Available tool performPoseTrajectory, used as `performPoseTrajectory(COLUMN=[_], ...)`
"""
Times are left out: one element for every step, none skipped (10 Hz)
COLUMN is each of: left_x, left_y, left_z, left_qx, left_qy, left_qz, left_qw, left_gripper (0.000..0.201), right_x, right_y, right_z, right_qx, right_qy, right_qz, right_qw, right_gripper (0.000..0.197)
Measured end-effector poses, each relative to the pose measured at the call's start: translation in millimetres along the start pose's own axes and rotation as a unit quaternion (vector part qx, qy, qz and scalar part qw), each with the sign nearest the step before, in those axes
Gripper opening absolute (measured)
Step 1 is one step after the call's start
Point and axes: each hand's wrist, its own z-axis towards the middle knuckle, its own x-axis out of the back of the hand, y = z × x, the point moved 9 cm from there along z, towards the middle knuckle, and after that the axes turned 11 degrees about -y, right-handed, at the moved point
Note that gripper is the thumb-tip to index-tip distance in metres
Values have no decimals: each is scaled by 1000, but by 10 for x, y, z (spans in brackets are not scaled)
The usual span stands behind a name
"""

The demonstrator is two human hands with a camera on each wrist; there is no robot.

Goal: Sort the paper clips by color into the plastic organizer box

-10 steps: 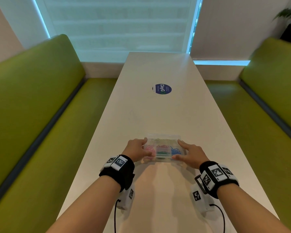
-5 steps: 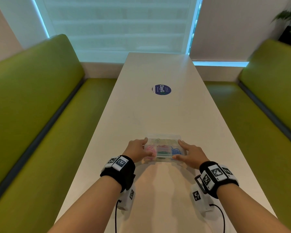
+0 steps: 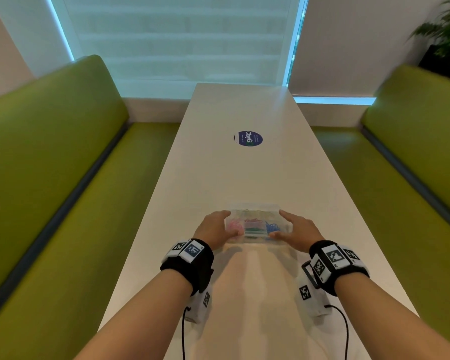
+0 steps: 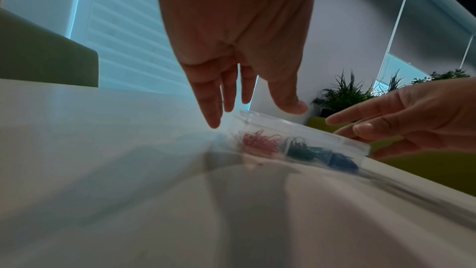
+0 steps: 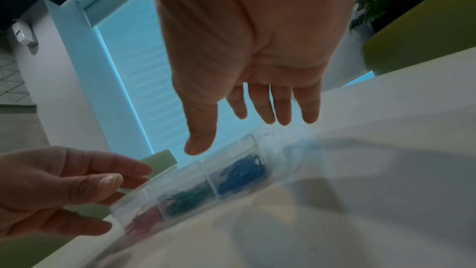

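Observation:
A clear plastic organizer box (image 3: 255,216) sits on the white table (image 3: 244,294) with its lid down. Pink (image 3: 233,224), green (image 3: 253,226) and blue paper clips (image 3: 272,226) lie in separate front compartments, with yellowish ones behind. My left hand (image 3: 225,223) is at the box's left end, fingers straight, and its thumb (image 4: 296,107) touches the lid. My right hand (image 3: 281,224) is at the right end, with straight fingers (image 5: 283,113) hovering just above the box (image 5: 195,180). Neither hand holds a clip.
A round blue sticker (image 3: 248,138) is stuck mid-table beyond the box. Green benches (image 3: 50,178) (image 3: 413,165) run along both long sides. A potted plant (image 3: 447,29) stands at the far right, and a window with a blind closes the far end.

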Motion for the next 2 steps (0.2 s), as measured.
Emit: performPoseTrajectory(left_x=[-7, -37], left_y=[-17, -16], left_z=[-106, -256], left_qx=[-8, -18], left_qy=[15, 12], left_qz=[13, 27], left_qw=[1000, 999], left_gripper=[61, 51], right_x=[14, -28], right_y=[-2, -26], right_z=[-117, -273], right_qx=[4, 4], right_qy=[27, 50], right_qz=[8, 7], right_qw=[1000, 999], right_gripper=[68, 59])
